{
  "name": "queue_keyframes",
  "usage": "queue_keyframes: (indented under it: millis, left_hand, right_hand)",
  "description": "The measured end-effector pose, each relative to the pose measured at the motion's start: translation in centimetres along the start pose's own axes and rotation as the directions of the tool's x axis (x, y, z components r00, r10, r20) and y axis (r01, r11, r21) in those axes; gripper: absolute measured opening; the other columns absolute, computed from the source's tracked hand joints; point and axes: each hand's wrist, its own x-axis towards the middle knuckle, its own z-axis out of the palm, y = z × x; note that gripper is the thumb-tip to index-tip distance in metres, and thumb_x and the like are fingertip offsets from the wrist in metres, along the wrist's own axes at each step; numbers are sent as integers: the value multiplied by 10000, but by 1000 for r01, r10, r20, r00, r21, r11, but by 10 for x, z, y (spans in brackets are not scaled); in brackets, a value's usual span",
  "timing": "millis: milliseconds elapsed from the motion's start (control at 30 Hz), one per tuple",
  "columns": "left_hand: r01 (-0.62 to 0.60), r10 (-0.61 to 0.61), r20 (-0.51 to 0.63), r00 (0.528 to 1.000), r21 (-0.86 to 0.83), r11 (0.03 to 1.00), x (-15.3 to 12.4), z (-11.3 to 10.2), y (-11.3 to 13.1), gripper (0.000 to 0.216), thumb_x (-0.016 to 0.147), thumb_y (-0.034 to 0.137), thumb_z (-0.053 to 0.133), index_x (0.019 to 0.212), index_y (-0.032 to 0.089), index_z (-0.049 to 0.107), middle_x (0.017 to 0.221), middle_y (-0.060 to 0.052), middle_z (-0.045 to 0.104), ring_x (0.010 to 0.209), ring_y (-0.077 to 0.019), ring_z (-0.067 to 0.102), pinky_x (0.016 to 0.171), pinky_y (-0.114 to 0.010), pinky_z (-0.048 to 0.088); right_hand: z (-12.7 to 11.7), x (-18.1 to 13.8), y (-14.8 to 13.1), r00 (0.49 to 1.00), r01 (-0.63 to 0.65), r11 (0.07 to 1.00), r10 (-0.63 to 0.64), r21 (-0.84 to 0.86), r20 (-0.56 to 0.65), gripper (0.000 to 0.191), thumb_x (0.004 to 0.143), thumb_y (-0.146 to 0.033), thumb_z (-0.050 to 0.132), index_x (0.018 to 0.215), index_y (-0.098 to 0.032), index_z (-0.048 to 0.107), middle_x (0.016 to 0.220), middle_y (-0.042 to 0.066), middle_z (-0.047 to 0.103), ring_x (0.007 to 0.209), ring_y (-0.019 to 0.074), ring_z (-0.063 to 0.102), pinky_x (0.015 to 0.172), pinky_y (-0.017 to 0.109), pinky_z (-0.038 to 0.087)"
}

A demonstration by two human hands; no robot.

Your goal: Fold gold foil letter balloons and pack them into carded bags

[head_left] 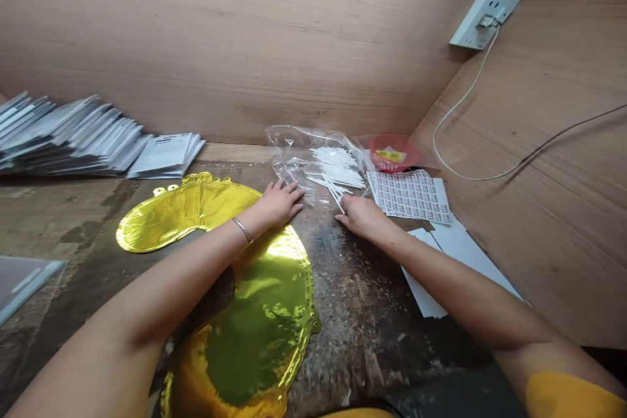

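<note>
A flat gold foil balloon [264, 300] with a curved shape lies on the table. Across its upper edge reaches my left hand [283, 202], palm down with fingers spread, its fingertips at the near edge of a clear plastic bag [289, 157]. Thin white straws [337, 163] are bunched on the bag. My right hand [361, 214] is closed at the near ends of a few loose white straws [332, 189] that stick out from the bunch; its fingertips are partly hidden.
Stacks of flat packets [83, 137] line the back left. A red basket [394, 153], a printed label sheet [411, 196] and white cards [460, 251] lie at the right. A cable [455, 104] hangs from a wall socket [484, 19]. A clear plastic sleeve [24, 281] lies at the left edge.
</note>
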Motion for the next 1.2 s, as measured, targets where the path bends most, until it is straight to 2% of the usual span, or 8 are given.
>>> queue_keyframes:
  millis: [167, 367, 467, 533, 600, 767, 933, 1200]
  left_hand:
    - [-23, 22, -59, 998, -16, 1000, -47, -19, 18, 485, 945, 343, 475, 1406, 189, 472, 1528, -137, 378, 1377, -394, 349, 1098, -578, 289]
    - [-152, 149, -32, 988, -191, 970, -199, -34, 55, 224, 926, 317, 522, 1061, 257, 690, 1126, -101, 677, 1050, -250, 630, 944, -401, 490]
    - [-51, 50, -15, 999, -152, 987, -275, -23, 64, 300, 868, 360, 638, 1156, 276, 648, 1210, -76, 655, 1132, -270, 593, 960, -414, 500]
    - [-32, 31, -13, 999, -114, 993, -308, -11, 64, 368, 863, 293, 654, 1227, 260, 611, 1273, -71, 631, 1202, -271, 556, 997, -413, 491]
    - [-90, 87, -40, 995, -94, 991, -328, 1, 64, 363, 900, 198, 587, 1262, 228, 593, 1282, -73, 633, 1230, -252, 543, 1008, -389, 492]
    - [-229, 207, -194, 959, -95, 969, -334, 4, 62, 339, 956, 85, 377, 1159, 160, 638, 1163, -84, 696, 1080, -190, 642, 913, -305, 535]
    - [-44, 2, -113, 994, -370, 928, -314, -16, 57, 214, 938, 234, 497, 826, 174, 669, 783, -27, 687, 693, -121, 634, 627, -201, 479]
    - [365, -290, 250, 924, -805, 468, -277, -26, 37, 344, 777, 458, 651, 668, 150, 543, 595, 41, 489, 544, -86, 435, 502, -190, 334]
  right_hand:
    - [10, 18, 0, 992, -112, 993, 113, 23, -49, 204, 896, -187, 528, 1016, -123, 680, 976, 188, 713, 915, 296, 676, 786, 347, 467]
    - [-16, -8, -14, 981, -73, 995, 84, 65, -178, 307, 937, -150, 394, 1098, -110, 652, 1082, 204, 673, 998, 303, 638, 841, 373, 461]
    - [-15, -73, -44, 952, 230, 957, -183, 176, -244, 290, 954, -204, 421, 1070, -159, 683, 1080, 144, 693, 1063, 270, 617, 934, 383, 468]
    - [-6, -121, -64, 828, 558, 775, -500, 295, -252, 307, 947, -219, 472, 1189, -181, 657, 1234, 108, 664, 1188, 241, 577, 1027, 381, 454]
    - [9, -158, -79, 708, 691, 619, -684, 373, -177, 382, 925, -241, 544, 1301, -197, 598, 1358, 84, 597, 1304, 240, 499, 1087, 397, 431]
    - [42, -183, -91, 705, 654, 573, -698, 494, -124, 408, 920, -235, 561, 1322, -174, 595, 1421, 121, 530, 1378, 273, 416, 1131, 473, 389]
    - [39, -175, -86, 703, 633, 548, -703, 546, -109, 463, 883, -225, 612, 1342, -180, 574, 1434, 117, 518, 1385, 272, 404, 1129, 467, 388]
    - [-3, -155, -98, 815, 526, 560, -547, 640, -190, 424, 909, -416, 578, 1271, -202, 627, 1248, 112, 670, 1120, 260, 646, 968, 418, 514]
